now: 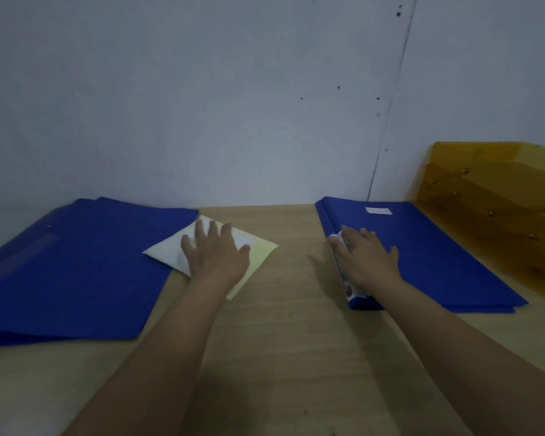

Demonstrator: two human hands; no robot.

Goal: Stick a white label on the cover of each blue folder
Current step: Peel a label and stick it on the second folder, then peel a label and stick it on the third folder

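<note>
A stack of blue folders (76, 272) lies on the left of the wooden table, its top cover bare. My left hand (216, 253) rests flat with spread fingers on a white and pale-yellow label sheet (258, 250) that overlaps the stack's right edge. On the right lies another pile of blue folders (438, 256), and the top one bears a small white label (378, 211) near its far edge. My right hand (367, 258) presses flat on this pile's left spine edge, where a white printed strip (348, 287) shows.
An amber plastic document tray (497, 212) stands at the far right against the wall. A pale wall (233, 105) closes off the table's far side. Bare wooden tabletop (296, 309) lies between the two piles and toward me.
</note>
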